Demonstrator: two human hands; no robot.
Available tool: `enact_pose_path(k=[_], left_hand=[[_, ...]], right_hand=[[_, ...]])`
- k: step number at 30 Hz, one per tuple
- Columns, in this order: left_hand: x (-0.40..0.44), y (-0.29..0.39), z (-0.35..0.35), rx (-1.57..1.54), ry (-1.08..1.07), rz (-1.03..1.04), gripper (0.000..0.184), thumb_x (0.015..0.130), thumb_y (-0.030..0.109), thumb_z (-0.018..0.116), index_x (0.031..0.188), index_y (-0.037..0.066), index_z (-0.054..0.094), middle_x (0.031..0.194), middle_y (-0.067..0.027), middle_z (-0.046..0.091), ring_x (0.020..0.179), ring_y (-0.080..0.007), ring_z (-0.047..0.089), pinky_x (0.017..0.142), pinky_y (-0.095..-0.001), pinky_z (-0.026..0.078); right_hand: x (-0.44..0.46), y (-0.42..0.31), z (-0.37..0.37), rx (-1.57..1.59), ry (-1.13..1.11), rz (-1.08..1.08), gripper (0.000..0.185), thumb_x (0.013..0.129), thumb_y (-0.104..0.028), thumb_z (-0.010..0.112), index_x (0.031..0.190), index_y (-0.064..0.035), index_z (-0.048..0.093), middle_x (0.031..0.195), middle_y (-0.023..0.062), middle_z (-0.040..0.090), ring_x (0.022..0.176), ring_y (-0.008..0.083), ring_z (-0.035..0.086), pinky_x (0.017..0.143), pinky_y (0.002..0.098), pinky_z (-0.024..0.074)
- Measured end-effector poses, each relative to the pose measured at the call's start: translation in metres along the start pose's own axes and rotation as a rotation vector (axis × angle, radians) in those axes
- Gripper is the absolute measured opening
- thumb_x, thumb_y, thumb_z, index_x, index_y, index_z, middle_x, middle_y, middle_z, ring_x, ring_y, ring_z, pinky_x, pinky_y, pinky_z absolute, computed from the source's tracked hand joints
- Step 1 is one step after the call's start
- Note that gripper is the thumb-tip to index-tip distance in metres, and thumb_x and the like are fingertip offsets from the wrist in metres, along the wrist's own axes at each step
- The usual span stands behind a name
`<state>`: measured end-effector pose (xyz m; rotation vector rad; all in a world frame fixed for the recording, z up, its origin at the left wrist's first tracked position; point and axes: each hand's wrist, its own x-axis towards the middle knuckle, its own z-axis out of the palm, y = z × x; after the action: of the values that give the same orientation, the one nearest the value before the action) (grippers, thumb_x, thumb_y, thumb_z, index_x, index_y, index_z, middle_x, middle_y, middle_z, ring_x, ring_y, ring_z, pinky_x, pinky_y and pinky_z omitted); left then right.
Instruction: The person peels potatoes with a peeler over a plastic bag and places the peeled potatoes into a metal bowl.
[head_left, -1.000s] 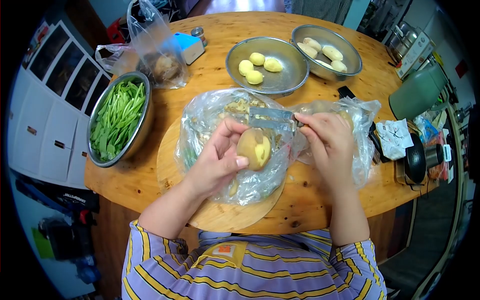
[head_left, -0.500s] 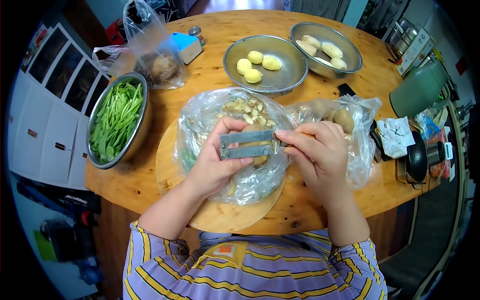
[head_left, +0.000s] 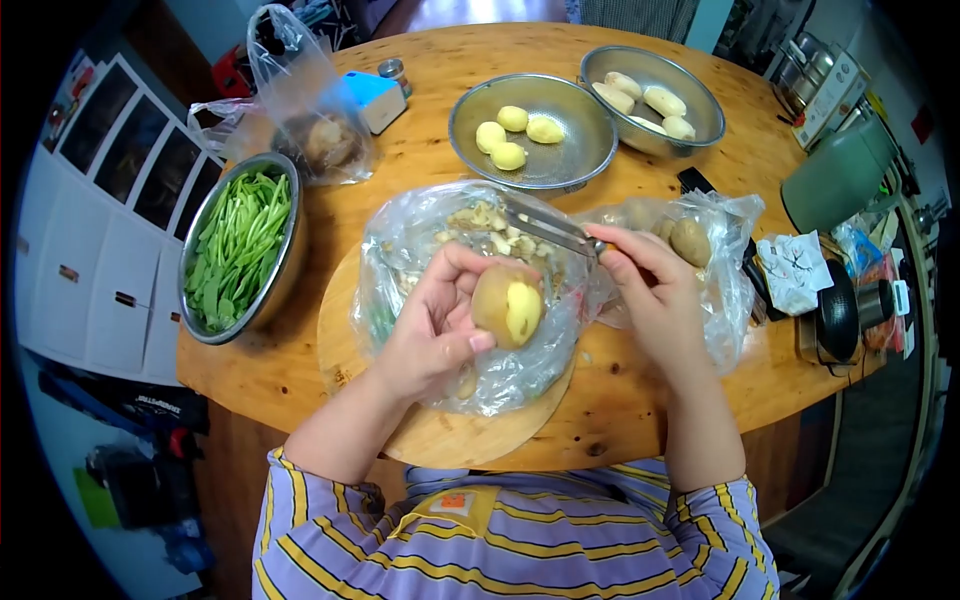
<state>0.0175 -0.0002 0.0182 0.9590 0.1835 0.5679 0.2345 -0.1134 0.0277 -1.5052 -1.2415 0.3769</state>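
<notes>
Above the peelings bag [head_left: 520,378], head view: one potato [head_left: 492,300], mostly brown-skinned, a bare yellow patch on its right side; held in the left hand [head_left: 425,328], fingers curled around it. Above the bag's far right part: one peeler [head_left: 553,238], twin metal bars, apart from the potato; handle gripped in the fingers of the right hand [head_left: 650,275]. Inside the bag: peelings [head_left: 470,218], brown and pale. Beneath it: one round board [head_left: 500,442], on a wooden surface [head_left: 640,420]. Right of it: a second clear bag [head_left: 730,300], holding brown potatoes [head_left: 690,242]. Beyond it: one colander [head_left: 572,150], four yellow potatoes [head_left: 508,155] by my count. Beyond and farther right: another colander [head_left: 702,95], pale oblong pieces [head_left: 664,101]. Left of it: one metal bowl [head_left: 276,288] of leafy greens [head_left: 240,240]. Beyond and left: one upright clear bag [head_left: 300,75], brown contents I cannot make out; beside that, one blue-and-white box [head_left: 378,103].
</notes>
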Motion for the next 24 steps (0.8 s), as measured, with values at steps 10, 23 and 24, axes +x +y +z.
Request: enact_pose_path(k=[10, 23, 24], left_hand=[[0.003, -0.004, -0.011, -0.138, 0.017, -0.044, 0.058, 0.087, 0.017, 0.082, 0.129, 0.013, 0.041, 0.131, -0.0095, 0.059, 0.117, -0.0215, 0.063, 0.096, -0.0397, 0.055], [-0.002, 0.000, -0.002, -0.055, 0.058, -0.053, 0.061, 0.083, 0.019, 0.081, 0.130, 0.012, 0.042, 0.131, -0.0121, 0.057, 0.122, -0.0270, 0.062, 0.096, -0.0439, 0.058], [-0.002, -0.002, -0.001, -0.057, 0.053, -0.038, 0.064, 0.083, 0.020, 0.081, 0.133, 0.012, 0.042, 0.132, -0.0126, 0.057, 0.123, -0.0272, 0.061, 0.097, -0.0435, 0.058]], right_hand=[[-0.008, -0.022, 0.008, -0.462, 0.095, -0.564, 0.033, 0.079, -0.022, 0.081, 0.111, -0.0271, 0.078, 0.093, -0.0042, 0.066, 0.082, 0.0190, 0.061, 0.076, 0.0355, 0.0397], [-0.005, -0.015, 0.002, -0.436, 0.143, -0.412, 0.026, 0.085, -0.016, 0.077, 0.111, -0.0171, 0.079, 0.092, 0.0003, 0.070, 0.083, 0.0227, 0.062, 0.076, 0.0357, 0.0430], [-0.002, -0.008, 0.001, -0.422, 0.154, -0.364, 0.025, 0.086, -0.015, 0.076, 0.111, -0.0154, 0.078, 0.093, 0.0014, 0.070, 0.083, 0.0233, 0.062, 0.077, 0.0357, 0.0434]])
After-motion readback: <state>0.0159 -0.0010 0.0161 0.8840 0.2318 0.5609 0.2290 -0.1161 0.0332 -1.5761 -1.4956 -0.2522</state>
